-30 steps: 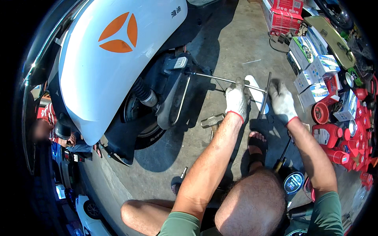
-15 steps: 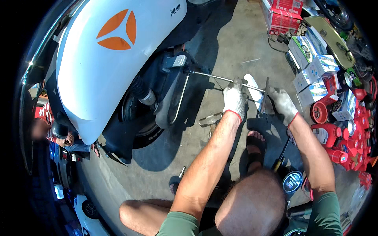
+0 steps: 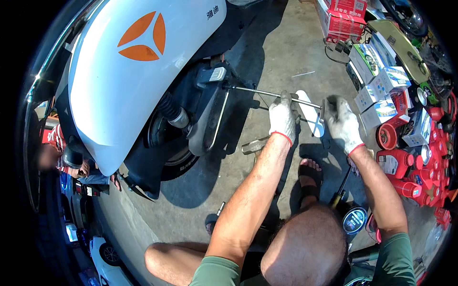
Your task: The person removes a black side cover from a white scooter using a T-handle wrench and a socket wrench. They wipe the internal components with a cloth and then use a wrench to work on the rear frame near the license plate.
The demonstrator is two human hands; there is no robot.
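A long T-handle wrench (image 3: 253,90) reaches from the dark side of a white scooter (image 3: 148,90) out to my hands. Its far end meets the scooter beside the grey cover (image 3: 205,119) near the rear wheel (image 3: 179,167). My left hand (image 3: 283,119), in a white-grey work glove, is closed round the shaft. At the wrench's handle end, my right hand (image 3: 346,127), gloved alike, has its fingers curled at the crossbar, which they partly hide. A white strip (image 3: 312,117) lies on the ground below the shaft. Left of my left forearm lies a hammer (image 3: 254,145).
White-blue boxes (image 3: 379,112), red cartons (image 3: 343,21) and several red bottles (image 3: 422,178) crowd the right side. A dark tin (image 3: 354,220) and a screwdriver (image 3: 341,190) are near my foot (image 3: 310,176). A person in a striped top (image 3: 57,138) is at the far left.
The wrench's crossbar has turned and now shows much shorter. My right hand has shifted slightly up with it, its fingers now higher. My left hand stays almost in place on the shaft.
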